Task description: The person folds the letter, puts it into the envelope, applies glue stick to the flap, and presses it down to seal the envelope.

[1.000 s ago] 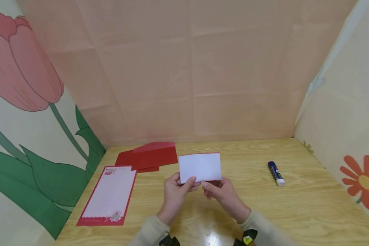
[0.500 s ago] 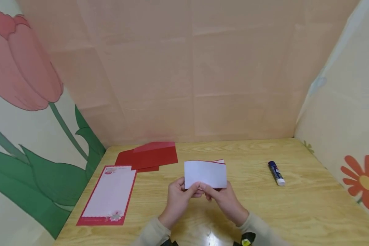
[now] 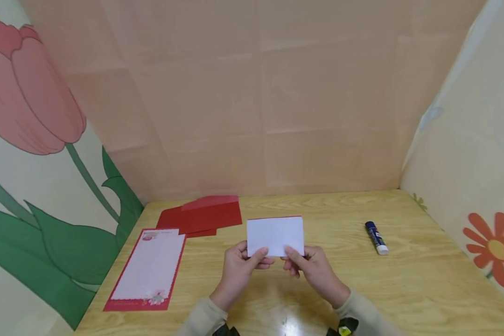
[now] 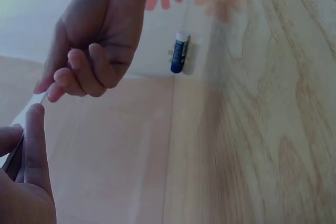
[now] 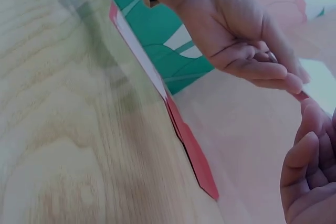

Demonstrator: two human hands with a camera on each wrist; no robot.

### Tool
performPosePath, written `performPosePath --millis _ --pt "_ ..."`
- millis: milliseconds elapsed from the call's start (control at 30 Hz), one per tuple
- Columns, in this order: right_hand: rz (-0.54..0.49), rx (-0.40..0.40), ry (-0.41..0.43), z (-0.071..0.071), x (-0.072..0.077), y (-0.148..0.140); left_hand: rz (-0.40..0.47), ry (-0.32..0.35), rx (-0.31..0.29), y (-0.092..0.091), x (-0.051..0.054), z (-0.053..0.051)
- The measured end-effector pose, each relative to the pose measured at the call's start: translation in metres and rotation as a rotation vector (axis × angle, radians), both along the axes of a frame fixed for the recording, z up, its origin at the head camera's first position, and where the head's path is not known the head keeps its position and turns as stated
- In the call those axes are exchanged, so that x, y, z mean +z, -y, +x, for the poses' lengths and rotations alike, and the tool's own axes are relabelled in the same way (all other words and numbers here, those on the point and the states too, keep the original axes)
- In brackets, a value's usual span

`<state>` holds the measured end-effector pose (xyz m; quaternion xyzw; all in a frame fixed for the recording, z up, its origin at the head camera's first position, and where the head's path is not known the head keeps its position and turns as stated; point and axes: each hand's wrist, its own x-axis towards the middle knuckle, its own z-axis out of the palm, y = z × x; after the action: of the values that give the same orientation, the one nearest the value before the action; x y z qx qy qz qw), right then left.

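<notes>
A folded sheet of paper (image 3: 275,234), white on the near face with a thin red line along its top edge, is held up above the table in both hands. My left hand (image 3: 237,275) pinches its lower left part, thumb in front and fingers behind. At the lower right, my right hand (image 3: 319,275) pinches it the same way. Only a pale sliver of the folded paper (image 4: 23,111) shows in the left wrist view. In the right wrist view part of the folded paper (image 5: 321,85) appears at the right edge.
On the wooden table (image 3: 403,289), a red-bordered sheet of letter paper (image 3: 149,266) lies at the left. Red envelopes (image 3: 206,217) overlap behind it. A dark blue glue stick (image 3: 376,238) with a white end lies at the right. Walls enclose the back and sides.
The paper dipped slightly and moved right, showing a layer behind at its upper right, then came back left with its edges lined up. The thumbs came together, then spread apart.
</notes>
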<state>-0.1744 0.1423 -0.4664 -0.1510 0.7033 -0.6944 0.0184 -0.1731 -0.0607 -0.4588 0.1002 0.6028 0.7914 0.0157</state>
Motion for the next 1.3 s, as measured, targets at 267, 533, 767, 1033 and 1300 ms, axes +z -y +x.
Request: performPosePath --millis 267,533,767,1033,1300 --pt "-0.023 0.086 0.036 -0.003 -0.002 -0.005 -0.045 -0.001 -0.093 0.009 -0.001 -0.004" --pt "0.041 0.113 0.063 -0.005 -0.006 -0.017 -0.15 0.008 -0.182 0.025 -0.003 -0.009" --pt "0.06 0.121 -0.021 -0.004 -0.004 -0.018 -0.15 -0.05 -0.155 0.029 0.001 -0.01" --pt "0.028 0.105 -0.048 -0.009 -0.004 -0.013 -0.088 0.019 -0.096 0.025 0.001 -0.009" --pt "0.03 0.124 -0.088 -0.007 -0.003 -0.011 -0.094 0.017 -0.078 0.021 0.003 -0.008"
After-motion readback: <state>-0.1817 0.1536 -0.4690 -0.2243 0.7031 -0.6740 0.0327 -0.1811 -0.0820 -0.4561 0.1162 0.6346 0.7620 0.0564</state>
